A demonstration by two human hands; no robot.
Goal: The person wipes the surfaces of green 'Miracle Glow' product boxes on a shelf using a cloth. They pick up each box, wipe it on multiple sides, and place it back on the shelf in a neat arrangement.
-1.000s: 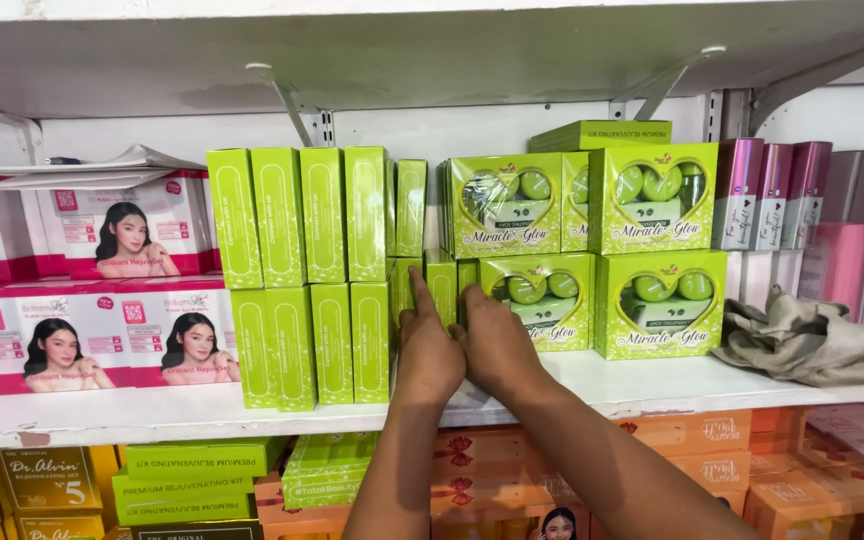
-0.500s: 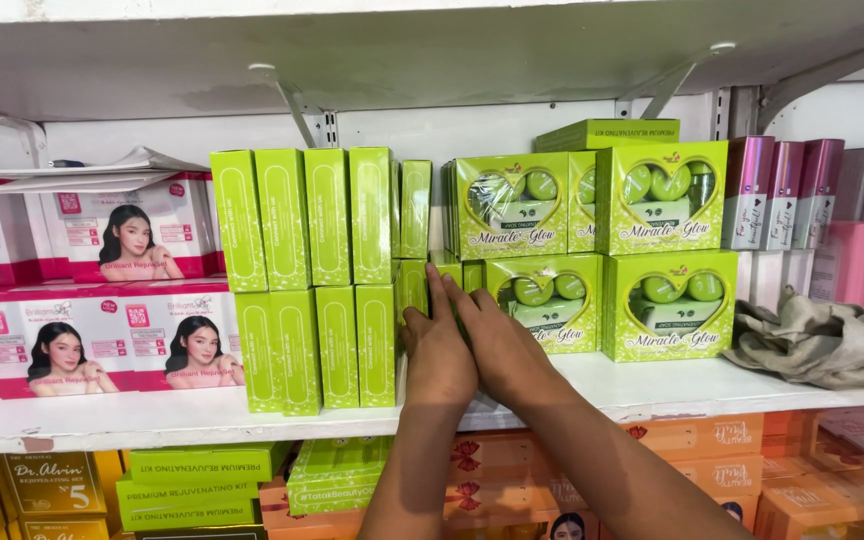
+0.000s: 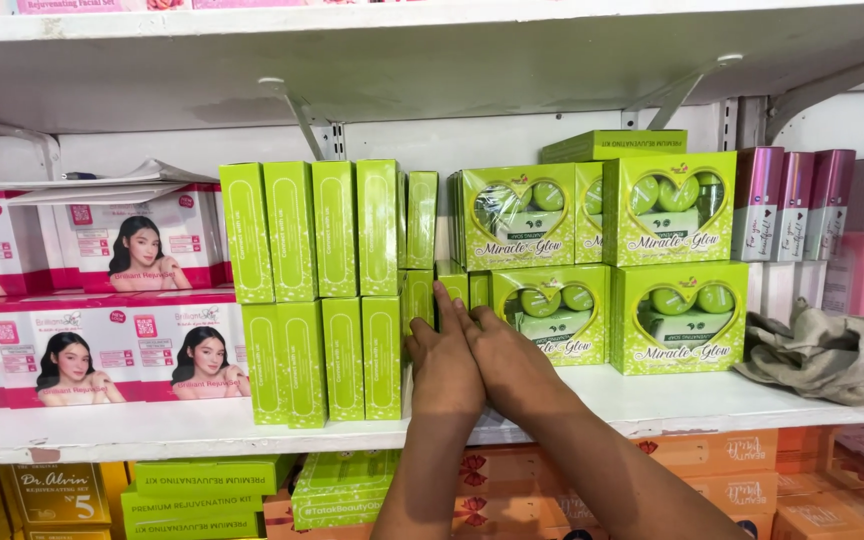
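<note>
Both hands reached into the gap between the slim green boxes and the heart-window boxes on the white shelf (image 3: 652, 395). Left hand (image 3: 444, 365) and right hand (image 3: 512, 368) lay side by side and touching, fingers straight and pressed together, flat against the short upright green cartons (image 3: 420, 298) at the back of the gap; nothing clamped, no grasp seen. The cartons stood just beyond the fingertips, toward the far wall, long axis vertical; the left hand was nearer them, the right hand close against the lower heart-window box (image 3: 550, 312). Counted: four tall slim green boxes (image 3: 314, 230) in the upper row, four in the lower, plus one narrower box further back; four heart-window boxes showing faces, two over two, with one flat green box laid on top. Pink portrait boxes (image 3: 102, 350) stacked at left; crumpled grey cloth (image 3: 832, 350) at right
</note>
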